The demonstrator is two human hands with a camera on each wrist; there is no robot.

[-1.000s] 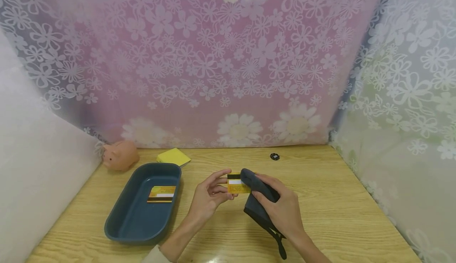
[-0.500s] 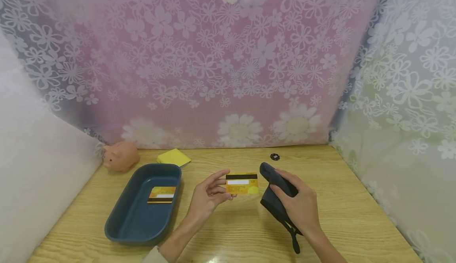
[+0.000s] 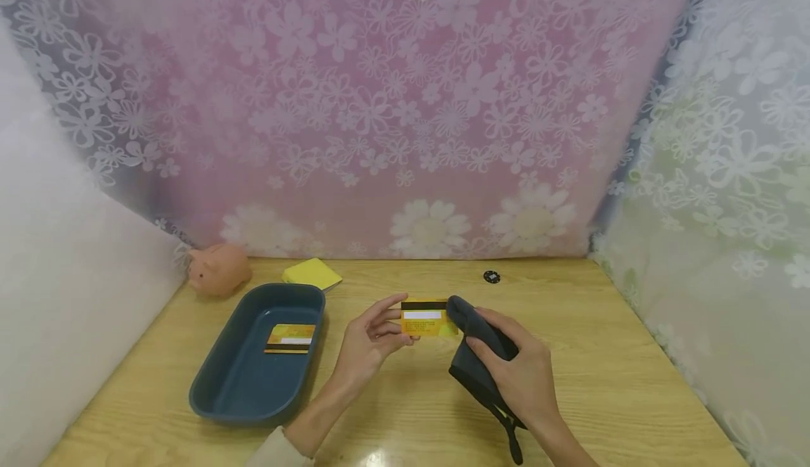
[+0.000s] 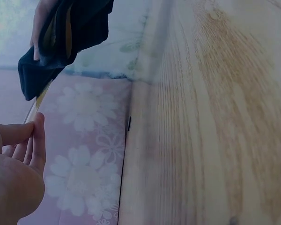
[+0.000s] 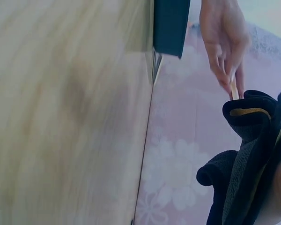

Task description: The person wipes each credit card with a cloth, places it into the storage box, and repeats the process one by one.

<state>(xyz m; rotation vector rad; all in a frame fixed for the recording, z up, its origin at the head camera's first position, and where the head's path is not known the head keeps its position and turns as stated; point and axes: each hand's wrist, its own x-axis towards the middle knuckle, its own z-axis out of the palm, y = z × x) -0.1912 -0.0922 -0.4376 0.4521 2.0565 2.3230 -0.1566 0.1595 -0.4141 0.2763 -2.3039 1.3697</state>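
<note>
Between thumb and fingers, my left hand (image 3: pixel 370 337) pinches the left end of a yellow plastic card (image 3: pixel 424 316). A black magnetic stripe and a white signature strip show on the card. My right hand (image 3: pixel 522 365) grips a folded dark grey cloth (image 3: pixel 477 354) with black edging and a hanging loop. The cloth's folded top overlaps the card's right end in the head view. Seen from the right wrist, yellow shows inside the folds of the cloth (image 5: pixel 243 154). A second yellow card (image 3: pixel 290 339) lies in the blue tray (image 3: pixel 201 389) to the left.
A pink piggy bank (image 3: pixel 219 270) stands at the back left of the wooden table (image 3: pixel 607 368). Behind the tray lies a yellow notepad (image 3: pixel 312 273). A black poker chip (image 3: pixel 491 277) lies near the back, and floral curtains hang behind and at the right.
The cloth was over the card's right end, moved off to the right with my right hand, and is now back left against that end. My left hand keeps holding the card in place.
</note>
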